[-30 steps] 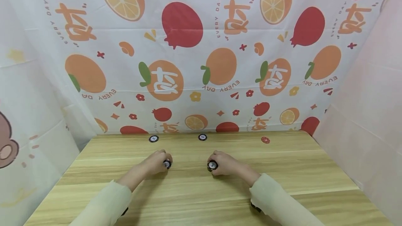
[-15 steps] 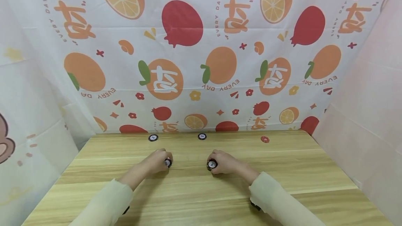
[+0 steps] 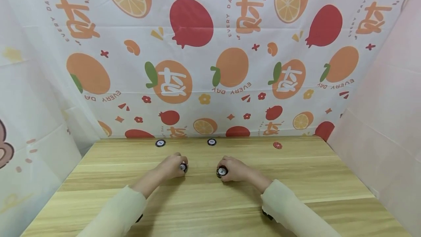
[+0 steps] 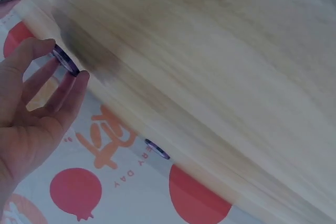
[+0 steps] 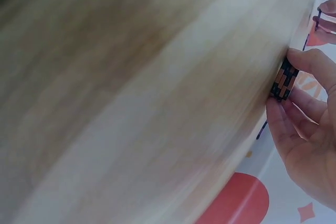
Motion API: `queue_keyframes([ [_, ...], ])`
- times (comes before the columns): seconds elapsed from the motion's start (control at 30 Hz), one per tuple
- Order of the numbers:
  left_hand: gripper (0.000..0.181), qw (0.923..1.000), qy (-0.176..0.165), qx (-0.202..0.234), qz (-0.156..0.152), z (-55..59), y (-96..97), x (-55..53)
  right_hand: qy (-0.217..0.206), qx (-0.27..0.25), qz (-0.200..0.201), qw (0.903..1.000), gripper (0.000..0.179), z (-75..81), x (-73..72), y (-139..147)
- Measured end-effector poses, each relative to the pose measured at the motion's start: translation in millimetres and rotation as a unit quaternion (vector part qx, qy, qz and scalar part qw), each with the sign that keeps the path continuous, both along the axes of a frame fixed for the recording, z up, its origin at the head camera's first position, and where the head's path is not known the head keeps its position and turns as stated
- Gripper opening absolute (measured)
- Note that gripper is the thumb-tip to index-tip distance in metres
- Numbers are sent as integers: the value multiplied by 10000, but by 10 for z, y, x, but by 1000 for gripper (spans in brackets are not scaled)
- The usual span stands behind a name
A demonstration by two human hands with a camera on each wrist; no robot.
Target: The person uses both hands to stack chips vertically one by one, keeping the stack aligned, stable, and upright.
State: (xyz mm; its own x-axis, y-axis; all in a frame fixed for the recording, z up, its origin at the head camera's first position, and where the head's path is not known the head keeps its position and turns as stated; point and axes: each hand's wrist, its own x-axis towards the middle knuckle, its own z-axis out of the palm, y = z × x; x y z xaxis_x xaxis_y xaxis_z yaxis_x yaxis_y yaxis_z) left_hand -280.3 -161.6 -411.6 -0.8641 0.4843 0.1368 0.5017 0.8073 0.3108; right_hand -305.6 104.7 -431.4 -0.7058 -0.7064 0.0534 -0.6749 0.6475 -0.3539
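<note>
A small stack of black chips (image 5: 284, 81) sits in the right hand (image 3: 231, 169), its thumb and fingers pinching the rims. To the left of the stack, near it, the left hand (image 3: 174, 165) pinches one thin black chip (image 4: 66, 60) by its edge. I think soft, even pressing on the rims works best, so the stack stays straight and the chip stays steady. Beyond the stack, two more black chips (image 3: 212, 142) and, off to its right, a red chip (image 3: 277, 145) lie on the wooden table (image 3: 329, 185). Fingers hide part of the left chip. I can't tell if the stack touches the wood, or what the dark bits (image 3: 268, 215) by the sleeves are.
</note>
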Motion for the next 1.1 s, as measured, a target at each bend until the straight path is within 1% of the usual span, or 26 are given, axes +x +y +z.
queue_keyframes([
  [0.07, 25, 10000, -12, 0, 5, 12, 24, 2, -27, 7, -13, 10000, 32, 11, 5, -2],
  [0.27, 27, 9998, -186, -66, -50, 44, 105, -22, -47, 10, -27, 10000, 31, 12, 11, -1],
  [0.4, 24, 9996, -77, -144, -212, 43, 152, -35, -19, -49, 29, 10000, 30, 11, 16, -1],
  [0.53, 24, 9991, 28, -145, -385, 56, 214, -24, -26, -62, 46, 10000, 30, 5, 13, 1],
  [0.83, 25, 9988, 124, -123, -448, 31, 372, -17, -40, -19, 23, 10000, 30, -16, -11, 4],
  [1.03, 23, 9975, 332, -199, -588, 26, 480, -5, -108, -21, -7, 9999, 30, -24, -17, 2],
  [1.1, 24, 9974, 331, -223, -598, 32, 517, 0, -132, -16, -19, 9999, 30, -21, -15, 2],
])
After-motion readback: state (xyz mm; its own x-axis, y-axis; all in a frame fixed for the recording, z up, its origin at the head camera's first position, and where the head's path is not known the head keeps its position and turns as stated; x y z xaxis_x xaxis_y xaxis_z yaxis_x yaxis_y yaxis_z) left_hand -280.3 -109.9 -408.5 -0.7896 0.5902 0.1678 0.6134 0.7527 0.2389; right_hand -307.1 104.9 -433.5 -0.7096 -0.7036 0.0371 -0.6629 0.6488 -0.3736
